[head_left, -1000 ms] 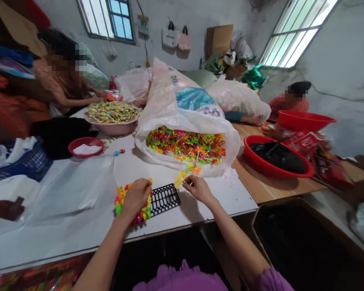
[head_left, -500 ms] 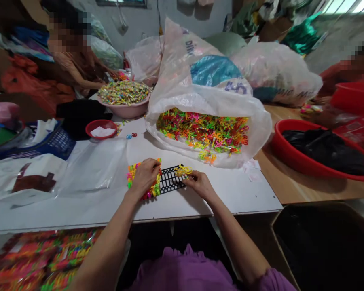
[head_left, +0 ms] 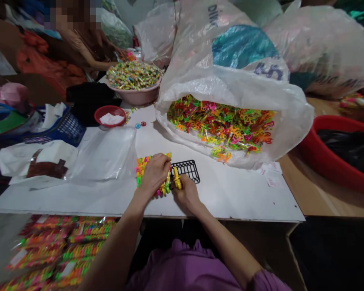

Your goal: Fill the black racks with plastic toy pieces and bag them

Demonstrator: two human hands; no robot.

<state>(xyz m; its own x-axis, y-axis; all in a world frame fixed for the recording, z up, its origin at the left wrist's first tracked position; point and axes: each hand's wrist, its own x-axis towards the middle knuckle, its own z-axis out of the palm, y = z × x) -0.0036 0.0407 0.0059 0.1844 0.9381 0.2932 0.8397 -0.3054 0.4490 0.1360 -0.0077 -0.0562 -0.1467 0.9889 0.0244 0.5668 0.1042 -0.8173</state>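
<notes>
Right hand (head_left: 186, 190) grips yellow plastic (head_left: 177, 178), count unclear, at one black rack (head_left: 192, 171).
Bare slots extend just beyond that grip; packed colourful pieces (head_left: 141, 162) sit just left, partly hidden by the left hand (head_left: 154, 171), whose hold cannot be told. Farther beyond: one open sack (head_left: 294, 123), two small rings (head_left: 138, 126).

Black rack (head_left: 189, 169) — flat, partly covered
</notes>
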